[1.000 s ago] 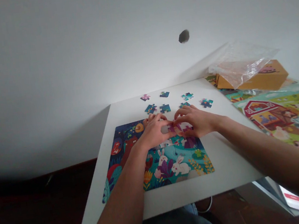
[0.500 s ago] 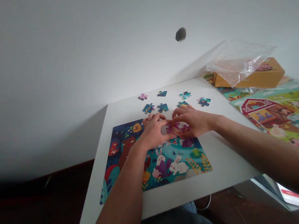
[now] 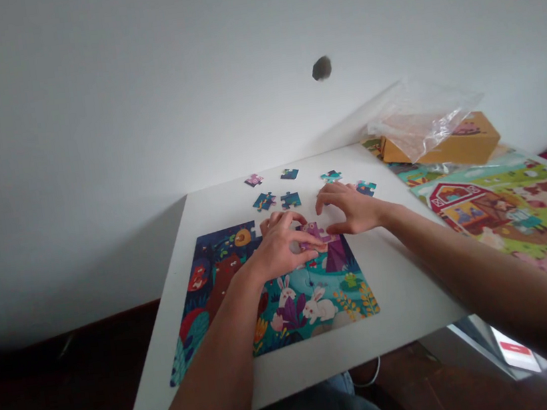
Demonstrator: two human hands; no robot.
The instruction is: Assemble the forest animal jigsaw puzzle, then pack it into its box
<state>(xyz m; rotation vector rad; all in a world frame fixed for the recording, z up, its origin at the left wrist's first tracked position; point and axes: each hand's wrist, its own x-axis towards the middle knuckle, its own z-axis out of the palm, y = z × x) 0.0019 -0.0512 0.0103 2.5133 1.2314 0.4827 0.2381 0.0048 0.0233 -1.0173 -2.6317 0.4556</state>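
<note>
A partly joined jigsaw puzzle (image 3: 292, 310) with rabbits and a bear lies on the white table. My left hand (image 3: 281, 244) rests over its upper edge, fingers spread, thumb and fingertips by a pink puzzle piece (image 3: 313, 229) set at the puzzle's top right. Just beyond and to the right, my right hand (image 3: 355, 209) hovers with thumb and fingers apart, holding nothing. It partly hides a loose piece behind it. Beside that hand lies a teal and pink piece (image 3: 366, 188). Part of the puzzle is covered by my left hand and forearm.
Loose pieces lie at the back, among them a pink one (image 3: 253, 180), a dark blue one (image 3: 291, 200) and a teal one (image 3: 331, 176). At right are a farm-picture puzzle (image 3: 516, 213), a yellow box (image 3: 467, 146) and a clear plastic bag (image 3: 424, 121). A wall stands behind.
My right hand has let go of the pink piece and moved up and away from the puzzle. The pink piece stays at the puzzle's upper right, beside my left hand. The view has shifted slightly.
</note>
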